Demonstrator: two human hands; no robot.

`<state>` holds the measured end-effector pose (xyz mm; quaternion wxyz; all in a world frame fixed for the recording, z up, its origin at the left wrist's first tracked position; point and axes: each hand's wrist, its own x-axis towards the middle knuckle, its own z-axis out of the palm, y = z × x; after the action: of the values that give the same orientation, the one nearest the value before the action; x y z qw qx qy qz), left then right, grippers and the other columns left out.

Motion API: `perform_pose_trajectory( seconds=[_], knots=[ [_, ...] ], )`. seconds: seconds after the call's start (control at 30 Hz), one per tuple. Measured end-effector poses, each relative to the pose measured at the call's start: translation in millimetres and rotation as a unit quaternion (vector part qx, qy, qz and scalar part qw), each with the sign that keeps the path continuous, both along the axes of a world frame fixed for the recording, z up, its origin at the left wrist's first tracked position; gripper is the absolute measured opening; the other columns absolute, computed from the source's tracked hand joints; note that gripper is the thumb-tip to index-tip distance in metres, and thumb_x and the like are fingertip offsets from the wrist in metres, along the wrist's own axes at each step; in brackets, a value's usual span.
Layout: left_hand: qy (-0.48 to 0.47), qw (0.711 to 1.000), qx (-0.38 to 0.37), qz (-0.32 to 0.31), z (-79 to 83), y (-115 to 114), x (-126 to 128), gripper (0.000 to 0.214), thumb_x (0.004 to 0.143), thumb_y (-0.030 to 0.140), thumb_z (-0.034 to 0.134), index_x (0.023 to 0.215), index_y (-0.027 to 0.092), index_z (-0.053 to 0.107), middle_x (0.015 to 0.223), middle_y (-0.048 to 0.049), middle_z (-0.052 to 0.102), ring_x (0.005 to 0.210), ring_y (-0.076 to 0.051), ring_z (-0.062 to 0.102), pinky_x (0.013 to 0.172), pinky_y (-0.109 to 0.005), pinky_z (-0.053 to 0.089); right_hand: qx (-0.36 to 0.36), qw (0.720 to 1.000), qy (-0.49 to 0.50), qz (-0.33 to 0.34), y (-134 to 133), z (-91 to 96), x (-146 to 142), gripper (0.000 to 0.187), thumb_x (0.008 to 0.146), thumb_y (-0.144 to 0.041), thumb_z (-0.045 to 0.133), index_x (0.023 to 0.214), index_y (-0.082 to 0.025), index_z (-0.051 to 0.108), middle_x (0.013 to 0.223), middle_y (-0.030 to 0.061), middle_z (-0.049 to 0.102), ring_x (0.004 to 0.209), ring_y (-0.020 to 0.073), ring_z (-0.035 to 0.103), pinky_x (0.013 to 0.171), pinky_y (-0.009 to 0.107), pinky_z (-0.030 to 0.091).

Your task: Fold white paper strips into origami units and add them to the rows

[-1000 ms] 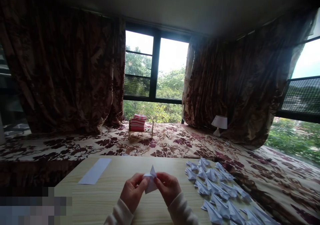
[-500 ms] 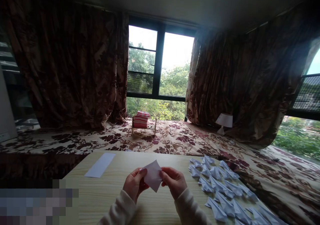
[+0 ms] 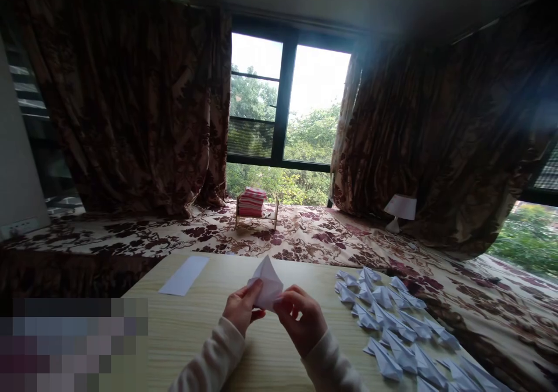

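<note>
Head view: my left hand (image 3: 241,306) pinches folded paper (image 3: 269,287) by left side, right hand (image 3: 305,317) by lower right edge, above desk (image 3: 192,328). Beyond hands, small rack (image 3: 276,214) holds striped stack (image 3: 251,202). Right of hands, folded paper pieces (image 3: 391,324); left, flat strip (image 3: 184,275).

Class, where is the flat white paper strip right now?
In the head view, the flat white paper strip lies on the table at its far left, beyond the left hand and opposite the cluster of folded papers on the right.
</note>
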<state>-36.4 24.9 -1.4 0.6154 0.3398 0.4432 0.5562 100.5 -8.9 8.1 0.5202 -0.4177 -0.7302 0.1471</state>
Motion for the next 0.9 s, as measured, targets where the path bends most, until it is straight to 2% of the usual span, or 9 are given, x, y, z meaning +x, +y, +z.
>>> perform_pose_trajectory(
  seconds=[0.13,0.23,0.4,0.47,0.53,0.6,0.67,0.8,0.9],
  knots=[
    [-0.007,1.000,-0.016,0.007,1.4,3,-6,0.033,0.056,0.034,0.072,0.076,0.010,0.062,0.054,0.0008,0.055,0.045,-0.007,0.049,0.043,-0.020,0.045,0.070,0.996,-0.045,-0.010,-2,1.0,1,0.012,0.076,-0.015,0.050,0.074,-0.017,0.061,0.069,0.0033,0.055,0.060,0.0129,0.051,0.055,0.024,0.043],
    [0.015,1.000,0.007,0.014,1.8,9,-10,0.048,0.052,0.024,0.073,0.096,0.012,0.058,0.058,0.0016,0.058,0.045,-0.007,0.049,0.041,-0.018,0.042,0.103,0.991,-0.083,-0.018,-3,3.9,11,0.013,0.074,-0.010,0.048,0.075,-0.018,0.059,0.074,0.0041,0.055,0.069,0.0149,0.052,0.062,0.027,0.043],
    [0.170,0.976,0.128,-0.052,1.4,-5,-25,0.078,0.059,0.013,0.058,0.130,0.008,0.025,0.064,0.0007,0.060,0.054,-0.012,0.054,0.053,-0.022,0.044,0.065,0.994,-0.069,0.052,-17,10.6,29,0.019,0.065,0.000,0.043,0.069,-0.018,0.050,0.078,0.0029,0.053,0.065,0.0119,0.051,0.055,0.022,0.043],
    [0.324,0.928,0.160,-0.088,5.4,-28,-34,0.074,0.059,0.012,0.053,0.130,0.014,0.030,0.074,-0.0012,0.061,0.059,-0.013,0.055,0.058,-0.026,0.045,0.038,0.993,-0.057,0.098,-31,13.5,32,0.021,0.062,0.002,0.041,0.068,-0.018,0.047,0.079,0.0031,0.053,0.068,0.0122,0.052,0.057,0.022,0.043],
    [0.496,0.830,0.254,-0.038,14.1,-56,-40,0.074,0.057,0.011,0.055,0.128,0.020,0.035,0.102,-0.0065,0.057,0.085,-0.020,0.054,0.078,-0.033,0.042,0.016,0.989,-0.051,0.138,-45,17.0,33,0.023,0.061,0.003,0.041,0.068,-0.019,0.046,0.078,0.0028,0.054,0.068,0.0124,0.053,0.059,0.023,0.043],
    [0.570,0.745,0.345,-0.030,24.8,-79,-39,0.070,0.060,0.015,0.056,0.127,0.025,0.037,0.120,-0.0078,0.049,0.108,-0.025,0.042,0.090,-0.041,0.033,-0.016,0.984,-0.034,0.174,-56,20.8,32,0.022,0.062,0.002,0.041,0.066,-0.018,0.046,0.075,0.0028,0.055,0.067,0.0127,0.053,0.058,0.023,0.043],
    [0.572,0.711,0.406,-0.050,31.8,-94,-36,0.059,0.065,0.014,0.055,0.122,0.026,0.043,0.117,-0.0059,0.052,0.106,-0.023,0.044,0.091,-0.040,0.032,-0.059,0.975,-0.011,0.215,-62,23.9,29,0.019,0.064,0.000,0.043,0.065,-0.018,0.046,0.074,0.0032,0.056,0.065,0.0131,0.053,0.058,0.024,0.044],
    [0.564,0.668,0.474,-0.104,25.2,-103,-32,0.030,0.075,0.022,0.049,0.104,0.023,0.058,0.077,-0.0031,0.063,0.073,-0.019,0.054,0.073,-0.036,0.039,-0.120,0.961,0.076,0.239,-62,22.2,23,0.012,0.068,-0.007,0.045,0.063,-0.018,0.046,0.070,0.0037,0.056,0.065,0.0145,0.054,0.056,0.024,0.046],
    [0.583,0.649,0.485,-0.059,10.9,-104,-35,0.026,0.080,0.019,0.041,0.097,0.022,0.060,0.067,-0.0032,0.061,0.067,-0.018,0.054,0.065,-0.032,0.040,-0.119,0.974,0.085,0.173,-62,15.0,25,0.011,0.071,-0.010,0.046,0.072,-0.018,0.052,0.074,0.0048,0.058,0.068,0.0155,0.057,0.058,0.025,0.048]
  ],
)
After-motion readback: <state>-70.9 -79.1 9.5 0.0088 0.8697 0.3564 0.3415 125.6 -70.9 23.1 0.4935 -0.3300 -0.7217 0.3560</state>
